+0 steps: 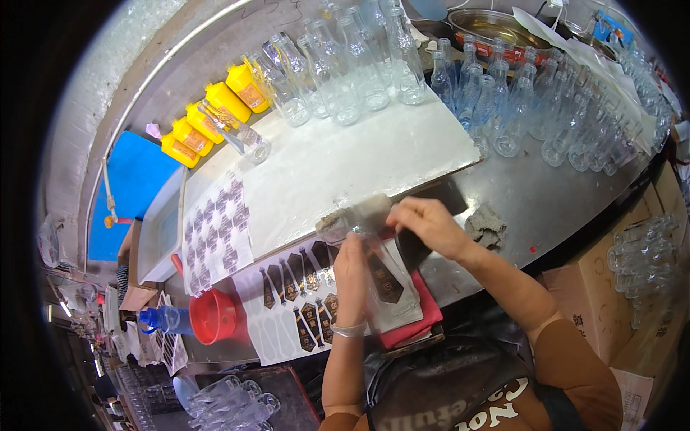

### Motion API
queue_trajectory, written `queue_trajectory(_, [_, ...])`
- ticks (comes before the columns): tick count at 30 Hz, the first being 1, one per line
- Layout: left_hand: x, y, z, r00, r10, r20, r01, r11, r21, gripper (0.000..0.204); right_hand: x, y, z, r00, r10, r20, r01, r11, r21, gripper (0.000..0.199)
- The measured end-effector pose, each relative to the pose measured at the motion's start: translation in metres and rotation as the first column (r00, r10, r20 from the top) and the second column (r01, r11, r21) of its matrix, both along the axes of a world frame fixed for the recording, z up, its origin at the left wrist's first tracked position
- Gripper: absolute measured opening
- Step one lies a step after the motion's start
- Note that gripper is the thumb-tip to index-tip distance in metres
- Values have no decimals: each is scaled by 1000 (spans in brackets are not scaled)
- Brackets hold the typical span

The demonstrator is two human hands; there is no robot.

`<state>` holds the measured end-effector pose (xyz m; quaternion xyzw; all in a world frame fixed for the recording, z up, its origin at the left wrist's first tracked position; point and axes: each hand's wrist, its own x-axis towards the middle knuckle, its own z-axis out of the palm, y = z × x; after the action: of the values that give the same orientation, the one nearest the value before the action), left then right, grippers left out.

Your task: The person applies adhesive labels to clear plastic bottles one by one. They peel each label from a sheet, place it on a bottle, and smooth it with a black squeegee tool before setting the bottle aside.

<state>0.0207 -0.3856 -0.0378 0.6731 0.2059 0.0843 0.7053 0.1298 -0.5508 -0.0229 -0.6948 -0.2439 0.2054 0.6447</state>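
Along the near edge of the surface [517, 208], a white sheet of dark decals [269, 330] lies left of the left grip [351, 264], which looks closed around 1 blurred, clear glass bottle [369, 251]. It should feel stiff, fairly light, slick and breakable; best held round its body. A beige pad [375, 209] follows, then the right grip [429, 223], fingers curled, on what I cannot tell.
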Motion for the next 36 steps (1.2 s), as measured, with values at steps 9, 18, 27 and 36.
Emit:
queue_trajectory(9, [7,-12,11,994,102,39,-97,987,-127,61,-6,26,30,970,224,97,-166,897,-409,64])
queue_trajectory(18, [4,-17,16,997,56,51,-53,997,-51,59,5,32,21,957,269,110,-191,867,-461,71])
queue_trajectory(27, [5,-18,10,990,88,107,-66,978,-200,57,6,30,25,948,314,40,-263,852,-453,65])
queue_trajectory(36, [-1,-17,2,993,23,116,-8,992,-123,51,-5,16,19,958,281,61,-238,893,-383,47])
